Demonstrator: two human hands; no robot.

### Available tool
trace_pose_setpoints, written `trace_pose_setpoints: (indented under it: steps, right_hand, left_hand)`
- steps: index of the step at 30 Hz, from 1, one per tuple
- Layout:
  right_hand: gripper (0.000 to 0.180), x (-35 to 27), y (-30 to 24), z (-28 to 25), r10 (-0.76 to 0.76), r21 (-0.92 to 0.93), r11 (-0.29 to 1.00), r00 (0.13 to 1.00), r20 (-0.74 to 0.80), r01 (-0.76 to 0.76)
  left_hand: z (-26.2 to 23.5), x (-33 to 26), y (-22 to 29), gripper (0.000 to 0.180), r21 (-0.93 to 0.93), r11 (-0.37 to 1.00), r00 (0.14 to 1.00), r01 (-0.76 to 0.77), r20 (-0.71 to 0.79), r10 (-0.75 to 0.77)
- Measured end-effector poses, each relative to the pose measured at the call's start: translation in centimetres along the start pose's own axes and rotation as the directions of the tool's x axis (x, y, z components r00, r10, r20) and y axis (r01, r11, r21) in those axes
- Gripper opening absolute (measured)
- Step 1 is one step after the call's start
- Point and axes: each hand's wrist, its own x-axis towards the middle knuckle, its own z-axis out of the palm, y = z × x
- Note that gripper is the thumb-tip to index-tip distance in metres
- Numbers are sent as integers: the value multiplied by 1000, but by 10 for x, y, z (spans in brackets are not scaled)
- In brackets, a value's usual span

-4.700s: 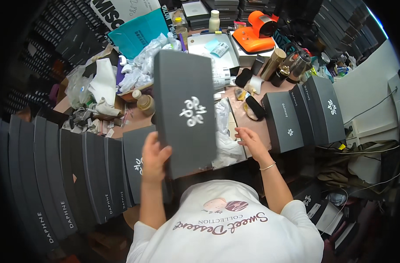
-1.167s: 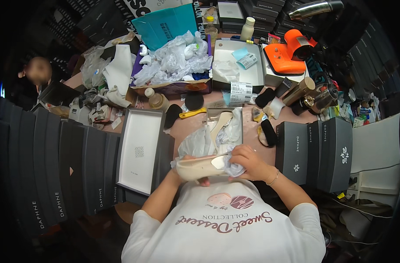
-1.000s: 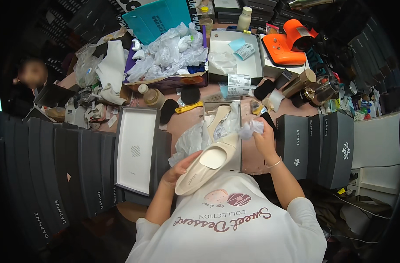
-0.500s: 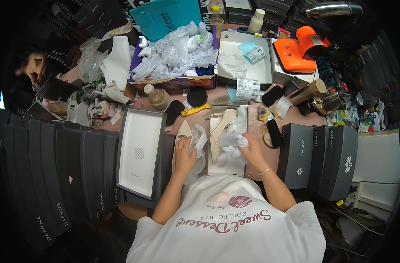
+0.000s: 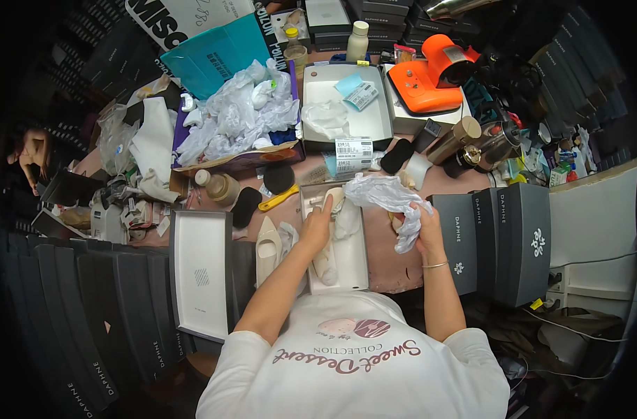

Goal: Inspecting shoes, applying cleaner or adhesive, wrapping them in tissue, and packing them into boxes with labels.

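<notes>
One lid (image 5: pixel 201 272) stands at nine o'clock of the box (image 5: pixel 350 262). Between them lies one shoe (image 5: pixel 268 253), just released. The left hand (image 5: pixel 316 230) has shifted over a second shoe (image 5: pixel 336 195) inside the box; how closed its fingers are, I cannot tell. The right hand (image 5: pixel 427 227), closed on one paper (image 5: pixel 381 192), has pulled it to two o'clock, uncovering more box. Three grey boxes (image 5: pixel 452 230) stand at three o'clock.

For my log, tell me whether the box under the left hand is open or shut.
The box is open: no lid covers it, and a shoe and paper show inside.
</notes>
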Motion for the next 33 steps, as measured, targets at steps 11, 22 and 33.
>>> trace_pose_setpoints:
  steps: [11, 22, 33]
  right_hand:
    - [21, 61, -47, 143, -10, -79, 996, 930, 366, 42]
    - [22, 257, 64, 308, 35, -391, -576, 499, 866, 718]
    - [45, 302, 95, 326, 405, -607, -439, 749, 525, 663]
  left_hand:
    - [-12, -86, -39, 53, -974, 170, 972, 150, 114, -207]
    - [-15, -92, -45, 50, -986, -167, 971, 12, 52, -233]
    - [-29, -103, -54, 48, -992, -126, 934, 20, 63, -351]
